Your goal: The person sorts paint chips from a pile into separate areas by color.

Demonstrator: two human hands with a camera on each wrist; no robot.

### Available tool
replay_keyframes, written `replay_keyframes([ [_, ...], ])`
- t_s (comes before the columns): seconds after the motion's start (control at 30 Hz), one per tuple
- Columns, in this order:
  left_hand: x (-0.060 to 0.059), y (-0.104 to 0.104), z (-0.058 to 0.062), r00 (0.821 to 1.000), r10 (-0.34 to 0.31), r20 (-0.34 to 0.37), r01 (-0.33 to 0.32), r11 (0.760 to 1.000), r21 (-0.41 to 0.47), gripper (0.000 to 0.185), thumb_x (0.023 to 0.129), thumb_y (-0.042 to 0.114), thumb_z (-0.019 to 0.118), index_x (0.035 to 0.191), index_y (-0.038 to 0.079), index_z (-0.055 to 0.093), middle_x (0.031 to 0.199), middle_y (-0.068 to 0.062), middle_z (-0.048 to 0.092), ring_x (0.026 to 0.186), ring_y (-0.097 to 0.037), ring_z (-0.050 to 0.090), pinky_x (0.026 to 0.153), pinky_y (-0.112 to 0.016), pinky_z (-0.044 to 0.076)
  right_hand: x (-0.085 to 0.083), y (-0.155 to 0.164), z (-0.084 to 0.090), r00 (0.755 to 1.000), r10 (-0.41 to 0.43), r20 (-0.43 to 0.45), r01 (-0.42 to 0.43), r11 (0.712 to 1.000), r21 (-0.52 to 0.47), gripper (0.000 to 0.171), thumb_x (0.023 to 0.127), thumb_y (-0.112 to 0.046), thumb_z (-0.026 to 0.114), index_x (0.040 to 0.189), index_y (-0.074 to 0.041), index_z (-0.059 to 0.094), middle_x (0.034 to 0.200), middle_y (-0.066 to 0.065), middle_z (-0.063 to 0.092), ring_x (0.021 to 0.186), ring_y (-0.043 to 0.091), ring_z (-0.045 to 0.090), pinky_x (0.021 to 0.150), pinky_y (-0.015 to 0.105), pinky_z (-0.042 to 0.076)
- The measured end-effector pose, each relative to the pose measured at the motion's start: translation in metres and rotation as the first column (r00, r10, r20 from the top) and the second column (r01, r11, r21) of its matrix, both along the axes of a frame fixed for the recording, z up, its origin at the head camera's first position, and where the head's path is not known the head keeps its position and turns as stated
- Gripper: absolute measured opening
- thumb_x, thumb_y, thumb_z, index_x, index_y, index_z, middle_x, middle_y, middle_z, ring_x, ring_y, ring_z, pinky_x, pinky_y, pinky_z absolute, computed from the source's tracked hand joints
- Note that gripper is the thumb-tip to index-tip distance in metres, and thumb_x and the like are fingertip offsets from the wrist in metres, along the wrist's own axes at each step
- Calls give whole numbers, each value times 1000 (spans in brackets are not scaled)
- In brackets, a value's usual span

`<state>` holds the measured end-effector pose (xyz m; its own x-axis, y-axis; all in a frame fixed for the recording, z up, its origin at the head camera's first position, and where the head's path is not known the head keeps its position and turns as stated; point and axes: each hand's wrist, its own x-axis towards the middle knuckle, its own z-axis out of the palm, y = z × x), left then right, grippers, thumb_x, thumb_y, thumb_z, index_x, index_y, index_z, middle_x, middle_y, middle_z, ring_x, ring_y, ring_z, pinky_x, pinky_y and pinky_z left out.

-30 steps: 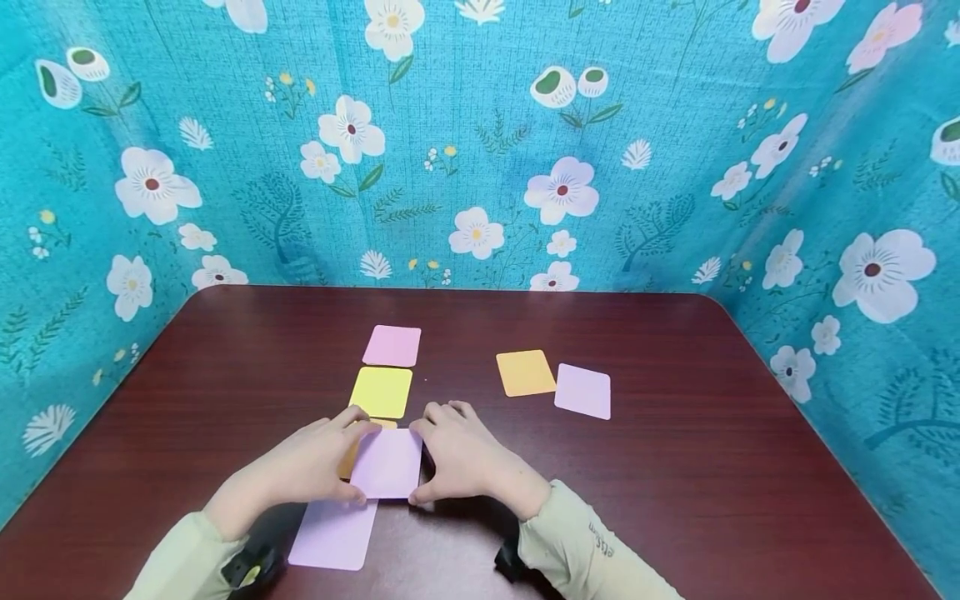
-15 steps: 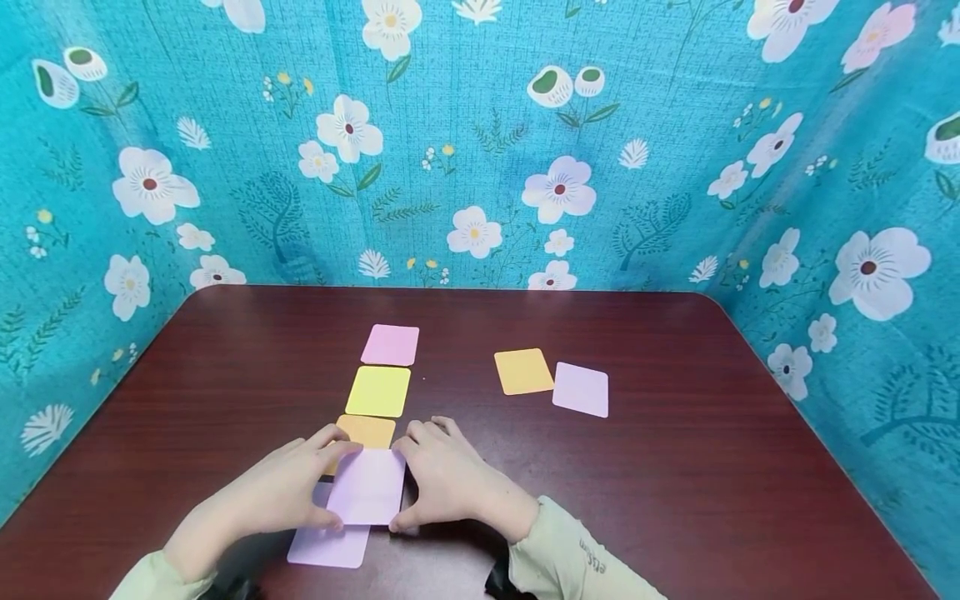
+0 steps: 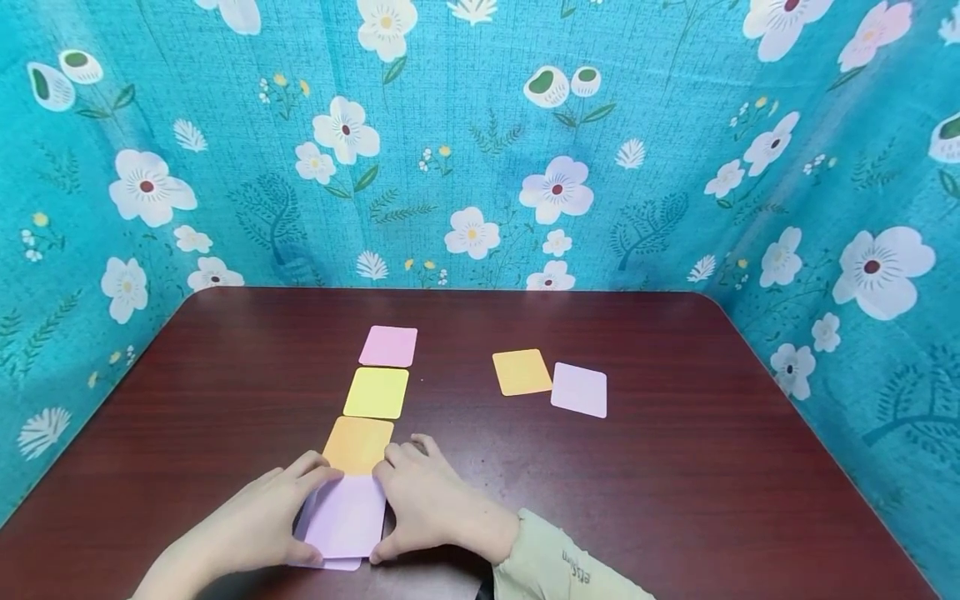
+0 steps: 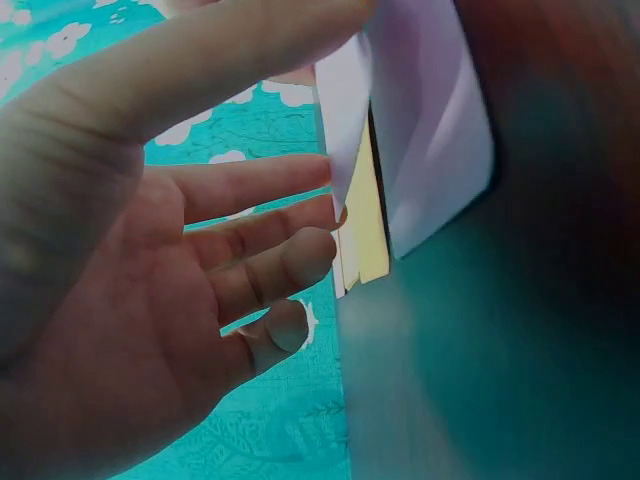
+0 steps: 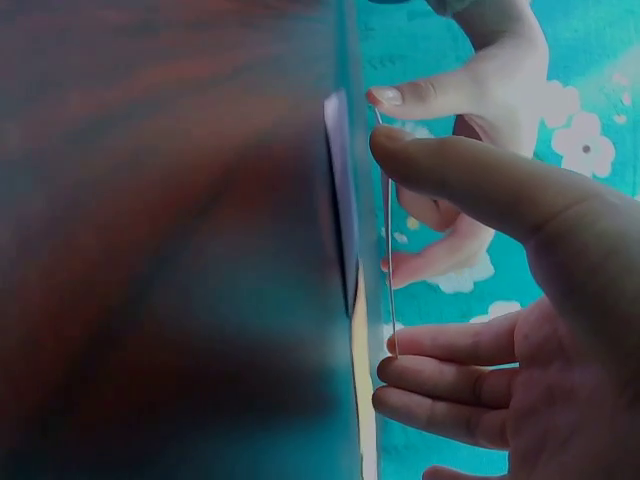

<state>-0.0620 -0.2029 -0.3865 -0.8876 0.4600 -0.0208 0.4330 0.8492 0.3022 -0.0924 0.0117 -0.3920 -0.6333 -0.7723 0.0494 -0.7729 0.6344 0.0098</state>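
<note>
Both hands hold one square lavender card (image 3: 347, 518) by its opposite sides. My left hand (image 3: 255, 523) grips the left side between thumb and fingers, and my right hand (image 3: 438, 504) grips the right side the same way. Another lavender card (image 3: 341, 564) lies on the table beneath it, mostly covered in the head view. Seen edge-on in the right wrist view, the held card (image 5: 391, 240) hangs just over the lower card (image 5: 342, 180). Directly beyond the fingertips lies an orange card (image 3: 360, 444).
Beyond the orange card, a yellow card (image 3: 377, 393) and a pink card (image 3: 388, 347) continue the column on the dark wood table (image 3: 675, 467). To the right lie a second orange card (image 3: 522, 372) and a pale lavender card (image 3: 579, 389). A floral blue cloth (image 3: 450, 125) hangs behind.
Both hands have brought the held lavender card toward the body and slightly left, from above the near orange card to above the lower lavender card. The orange card is now uncovered.
</note>
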Motion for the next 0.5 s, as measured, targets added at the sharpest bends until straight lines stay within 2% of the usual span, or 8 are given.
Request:
replay_keyframes([
  [0.27,7,-8,-6,1000,-10,-23,9,1000,-17,76,46,36,85,113,14,58,104,12,48,77,-10,50,67,-32,46,10,-12,-2,1000,-4,-2,4,999,44,70,55,-74,65,98,-20,57,88,-11,46,93,8,49,99,38,29],
  [0.5,13,-14,-12,1000,8,23,-8,1000,-22,71,49,35,84,111,12,58,111,5,50,83,-16,54,70,-37,47,14,-21,-7,1000,-16,3,16,995,94,72,54,-75,64,99,-19,56,89,-10,46,93,8,49,100,39,28],
])
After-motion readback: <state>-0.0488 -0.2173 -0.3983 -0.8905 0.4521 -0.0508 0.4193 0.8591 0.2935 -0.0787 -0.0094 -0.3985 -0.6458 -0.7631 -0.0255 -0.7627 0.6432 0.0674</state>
